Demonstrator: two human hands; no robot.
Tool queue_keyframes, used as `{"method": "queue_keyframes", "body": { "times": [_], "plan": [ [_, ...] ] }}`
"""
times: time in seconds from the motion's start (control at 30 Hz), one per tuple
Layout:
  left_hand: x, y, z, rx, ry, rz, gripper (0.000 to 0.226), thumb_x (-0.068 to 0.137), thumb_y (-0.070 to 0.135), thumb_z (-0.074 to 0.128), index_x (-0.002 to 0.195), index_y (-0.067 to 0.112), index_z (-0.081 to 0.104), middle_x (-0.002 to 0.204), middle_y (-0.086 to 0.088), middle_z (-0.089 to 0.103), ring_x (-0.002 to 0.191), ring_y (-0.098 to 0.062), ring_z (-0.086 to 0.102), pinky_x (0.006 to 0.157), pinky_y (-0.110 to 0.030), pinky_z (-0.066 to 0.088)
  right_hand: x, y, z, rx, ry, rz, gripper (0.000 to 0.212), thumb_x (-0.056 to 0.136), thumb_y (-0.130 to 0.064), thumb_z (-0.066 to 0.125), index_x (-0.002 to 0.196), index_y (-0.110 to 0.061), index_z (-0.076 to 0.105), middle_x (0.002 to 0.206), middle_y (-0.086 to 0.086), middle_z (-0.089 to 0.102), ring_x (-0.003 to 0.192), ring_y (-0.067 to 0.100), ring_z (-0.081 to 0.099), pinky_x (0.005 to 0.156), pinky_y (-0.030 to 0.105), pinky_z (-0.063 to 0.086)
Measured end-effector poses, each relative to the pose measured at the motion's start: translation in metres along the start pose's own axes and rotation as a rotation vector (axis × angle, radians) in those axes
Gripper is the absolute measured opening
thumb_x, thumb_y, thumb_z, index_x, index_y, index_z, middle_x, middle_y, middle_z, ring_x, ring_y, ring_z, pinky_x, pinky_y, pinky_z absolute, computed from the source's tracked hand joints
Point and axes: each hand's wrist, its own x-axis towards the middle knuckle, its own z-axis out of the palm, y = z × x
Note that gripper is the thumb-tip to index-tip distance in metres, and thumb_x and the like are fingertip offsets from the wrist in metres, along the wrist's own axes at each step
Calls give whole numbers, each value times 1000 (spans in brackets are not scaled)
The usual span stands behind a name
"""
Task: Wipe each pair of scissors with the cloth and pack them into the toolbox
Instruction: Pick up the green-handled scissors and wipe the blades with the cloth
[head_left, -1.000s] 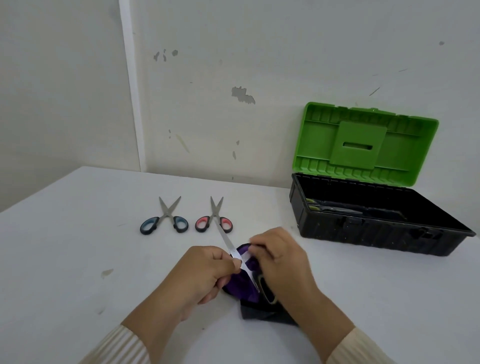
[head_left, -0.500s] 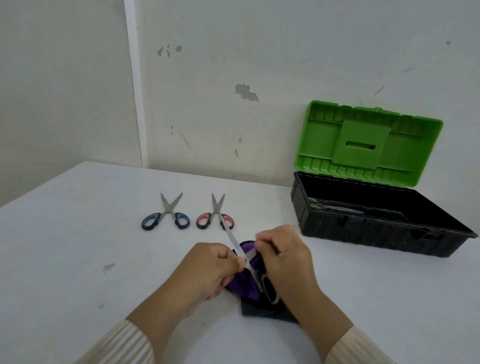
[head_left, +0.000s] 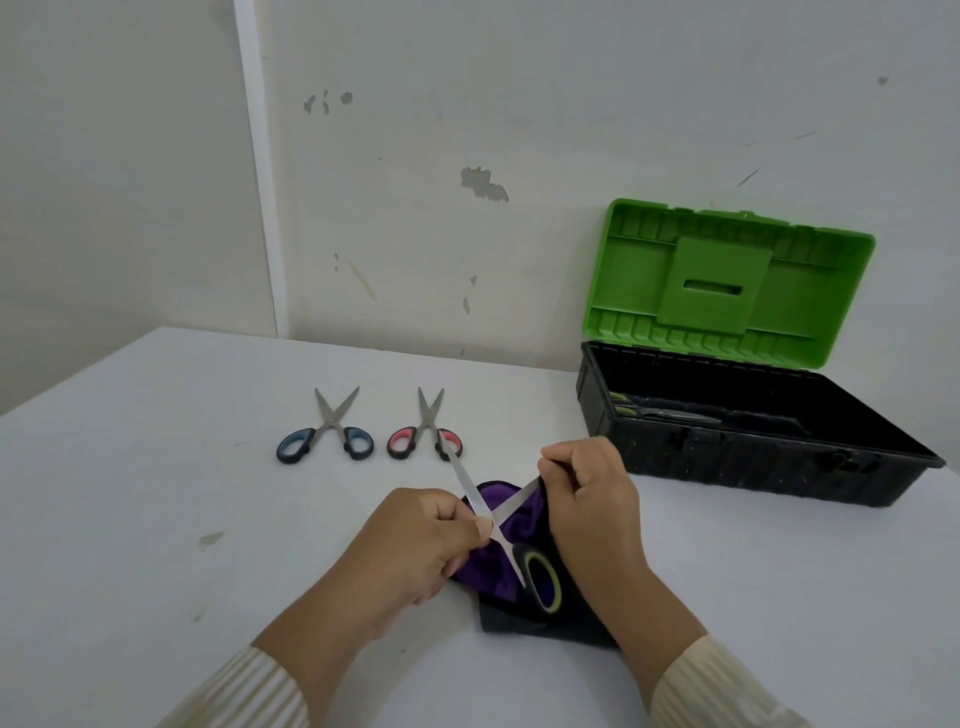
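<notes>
The left hand (head_left: 415, 545) is curled, its thumb and forefinger pinching the yellow-ringed scissors (head_left: 469, 486) right at the pivot where the two blades cross. The right hand (head_left: 592, 499) is curled as well, its fingers closed round a fold of the cloth (head_left: 522, 517) and the tip of the blade that points up and to the right. The scissors are spread wide open over the cloth; the other blade points up and left, and its tip overlaps one loop of the red-handled scissors (head_left: 423, 434) in this view. A black handle loop with a yellow-green ring lies low between the wrists, on the cloth. The cloth is purple on the side facing up and dark beneath, bunched on the white table (head_left: 156, 493) under both hands. Beyond the hands the red-handled scissors lie flat with blades slightly apart, and the blue-handled scissors (head_left: 326, 431) lie just to their left in the same way, the two pairs apart from each other. To the right, against the scuffed wall (head_left: 519, 104), stands the black toolbox (head_left: 753, 467) with its green lid (head_left: 727, 280) raised upright. Inside it, along the left end, lies a packed pair (head_left: 670, 414) with greenish handles. Ribbed cream sleeves (head_left: 249, 691) cover both forearms
</notes>
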Motion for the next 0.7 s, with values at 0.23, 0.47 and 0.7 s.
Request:
{"method": "queue_keyframes", "body": {
  "times": [0.23, 0.47, 0.7],
  "plan": [
    [1, 1, -7, -51, -14, -16, 26, 86, 18, 65, 63, 7, 62, 50, -5, 45, 32, -12, 22, 41, -19, 16, 13, 15, -10, 88, 85, 206, 15, 82, -5, 60, 79, -19, 58, 84, 1, 58, 77, 14, 55, 73, 18, 39],
    [6, 1, -19, -133, 33, -41, 23, 87, 19, 64, 85, -4, 67, 49, -4, 49, 35, -13, 25, 39, -19, 17, 5, -16, -28, 217, -575, 169, 20, 85, -26, 61, 66, -25, 65, 82, -2, 59, 78, 10, 58, 71, 19, 45],
    [11, 2, -28, -557, -30, -207, 18, 84, 23, 62, 87, 9, 72, 71, -11, 71, 40, -13, 51, 37, -17, 37, 3, -17, -24, 221, -554, 232, 28, 86, -29, 60, 59, -23, 60, 78, -1, 56, 69, 10, 53, 66, 20, 42]
  ]
}}
